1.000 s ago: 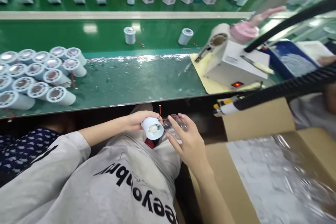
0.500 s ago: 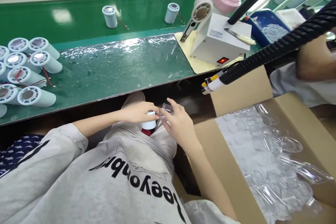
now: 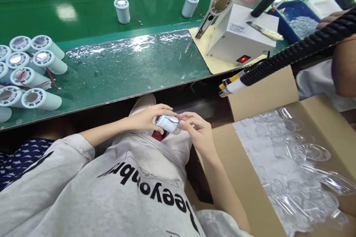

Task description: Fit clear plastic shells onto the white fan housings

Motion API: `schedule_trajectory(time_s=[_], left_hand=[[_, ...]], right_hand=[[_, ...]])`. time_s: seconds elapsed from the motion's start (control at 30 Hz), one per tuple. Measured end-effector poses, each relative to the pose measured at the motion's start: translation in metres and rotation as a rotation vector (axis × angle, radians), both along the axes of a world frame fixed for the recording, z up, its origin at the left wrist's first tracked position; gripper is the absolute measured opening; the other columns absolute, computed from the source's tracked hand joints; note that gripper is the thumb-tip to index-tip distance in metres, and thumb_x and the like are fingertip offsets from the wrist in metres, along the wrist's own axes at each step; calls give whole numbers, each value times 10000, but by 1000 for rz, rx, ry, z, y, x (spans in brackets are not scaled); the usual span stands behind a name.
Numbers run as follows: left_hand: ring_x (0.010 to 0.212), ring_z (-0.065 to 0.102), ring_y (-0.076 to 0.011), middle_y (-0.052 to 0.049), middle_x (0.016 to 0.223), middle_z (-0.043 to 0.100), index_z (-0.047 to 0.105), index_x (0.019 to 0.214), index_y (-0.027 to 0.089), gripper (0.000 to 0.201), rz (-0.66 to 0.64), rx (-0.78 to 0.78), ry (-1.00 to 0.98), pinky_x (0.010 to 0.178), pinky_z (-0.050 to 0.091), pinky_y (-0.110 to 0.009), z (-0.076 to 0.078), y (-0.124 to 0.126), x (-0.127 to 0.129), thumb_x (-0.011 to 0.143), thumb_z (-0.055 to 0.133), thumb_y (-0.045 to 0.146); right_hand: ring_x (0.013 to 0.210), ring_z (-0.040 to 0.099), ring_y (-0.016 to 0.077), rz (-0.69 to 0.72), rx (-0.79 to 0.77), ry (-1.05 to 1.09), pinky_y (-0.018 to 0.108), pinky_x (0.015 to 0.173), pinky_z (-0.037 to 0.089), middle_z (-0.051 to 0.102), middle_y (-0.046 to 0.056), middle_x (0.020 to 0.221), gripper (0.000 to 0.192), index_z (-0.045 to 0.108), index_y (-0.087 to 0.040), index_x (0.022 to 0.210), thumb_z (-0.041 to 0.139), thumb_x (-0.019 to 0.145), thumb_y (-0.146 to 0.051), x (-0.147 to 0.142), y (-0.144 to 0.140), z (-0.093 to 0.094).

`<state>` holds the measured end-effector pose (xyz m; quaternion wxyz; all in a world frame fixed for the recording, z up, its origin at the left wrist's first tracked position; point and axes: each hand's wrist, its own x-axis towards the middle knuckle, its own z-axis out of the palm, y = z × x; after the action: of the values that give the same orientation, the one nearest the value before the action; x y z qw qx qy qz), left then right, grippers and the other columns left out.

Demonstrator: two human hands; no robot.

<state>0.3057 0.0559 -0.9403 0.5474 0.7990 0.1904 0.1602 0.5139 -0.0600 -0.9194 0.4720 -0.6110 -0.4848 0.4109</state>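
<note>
Above my lap, my left hand (image 3: 154, 116) is closed around a light-blue plastic cylinder (image 3: 166, 123), tilted on its side with a red wire along it. My right hand (image 3: 198, 129) pinches a clear plastic shell (image 3: 177, 130), which overlaps the right end of the cylinder. How far the cylinder sits inside the shell I cannot tell. Similar light-blue cylinders (image 3: 41, 98) with slotted ends and red wires lie grouped on the left of the green bench. Two more, one of them a wired cylinder (image 3: 122, 11), stand upright on the green belt.
An open carton (image 3: 230, 166) at my right holds several clear plastic shells (image 3: 314, 152). A white machine (image 3: 244, 33) with a lit red switch stands on the bench (image 3: 133, 68). A black corrugated hose (image 3: 294, 53) crosses above the carton. A co-worker's arm (image 3: 345, 66) is at far right.
The cylinder has turned from upright to lying tilted, and the clear shell now meets its right end. My right hand has moved down slightly. The view has shifted a little.
</note>
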Motion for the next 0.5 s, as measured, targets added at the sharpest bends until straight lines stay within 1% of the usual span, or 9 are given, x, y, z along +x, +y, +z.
schedule_trajectory(time_s=[0.07, 0.13, 0.2, 0.23, 0.3, 0.37, 0.4, 0.43, 0.5], left_hand=[[1303, 595, -321, -140, 1406, 647, 673, 1360, 259, 685, -25, -25, 12, 1139, 445, -483, 3, 1, 0, 732, 887, 427], [1275, 621, -307, -133, 1393, 666, 659, 1377, 258, 695, -32, -53, 12, 1114, 469, -459, 7, 1, 0, 733, 889, 385], [1259, 633, -299, -126, 1385, 673, 673, 1355, 253, 683, -37, -97, 3, 1074, 501, -431, 9, 0, 1, 719, 897, 361], [1254, 637, -297, -126, 1377, 677, 682, 1338, 245, 675, -30, -132, -6, 1049, 517, -414, 10, -1, 1, 709, 902, 357], [1228, 652, -286, -131, 1377, 672, 680, 1328, 221, 678, 9, -239, -30, 991, 547, -381, 10, -4, 1, 701, 904, 354], [1159, 681, -262, -139, 1386, 659, 648, 1358, 201, 707, 60, -368, -45, 934, 567, -353, 9, -7, 0, 711, 892, 349], [1116, 695, -247, -142, 1390, 652, 627, 1380, 197, 725, 77, -422, -43, 905, 573, -342, 8, -9, -1, 720, 885, 349], [1075, 705, -235, -143, 1389, 649, 609, 1400, 197, 746, 84, -461, -34, 879, 577, -334, 8, -10, -2, 724, 882, 354], [1020, 712, -222, -140, 1382, 651, 583, 1435, 213, 796, 73, -482, -2, 844, 579, -326, 10, -11, -3, 720, 889, 381]], right_hand=[[967, 716, 261, -31, -15, 81, 429, 902, 571, 763, 77, 1007, 265, 727, -234, 630, 787, 832, -394, 0, -1, -3], [990, 732, 269, -45, -3, 145, 451, 939, 583, 779, 73, 1022, 267, 741, -238, 638, 798, 833, -411, 1, -2, -6], [1033, 744, 278, -27, 44, 172, 466, 973, 592, 786, 69, 1074, 260, 754, -243, 661, 793, 853, -413, 3, -5, -8], [1067, 744, 286, 1, 79, 152, 470, 983, 596, 783, 69, 1128, 222, 773, -249, 703, 798, 856, -408, 4, -6, -8], [1166, 719, 309, 89, 159, 22, 484, 1025, 587, 750, 75, 1263, 121, 814, -271, 875, 834, 832, -383, 6, -9, -9], [1256, 677, 320, 172, 239, -174, 496, 1082, 559, 707, 82, 1359, 269, 799, -291, 1086, 848, 826, -334, 8, -11, -11], [1279, 664, 318, 196, 273, -255, 498, 1103, 547, 697, 86, 1377, 330, 774, -294, 1161, 839, 838, -317, 8, -13, -12], [1288, 659, 315, 207, 301, -303, 498, 1110, 543, 696, 89, 1379, 356, 749, -295, 1206, 822, 858, -308, 8, -14, -13], [1294, 657, 312, 215, 326, -306, 496, 1095, 557, 703, 96, 1364, 358, 713, -293, 1240, 792, 892, -314, 8, -17, -17]])
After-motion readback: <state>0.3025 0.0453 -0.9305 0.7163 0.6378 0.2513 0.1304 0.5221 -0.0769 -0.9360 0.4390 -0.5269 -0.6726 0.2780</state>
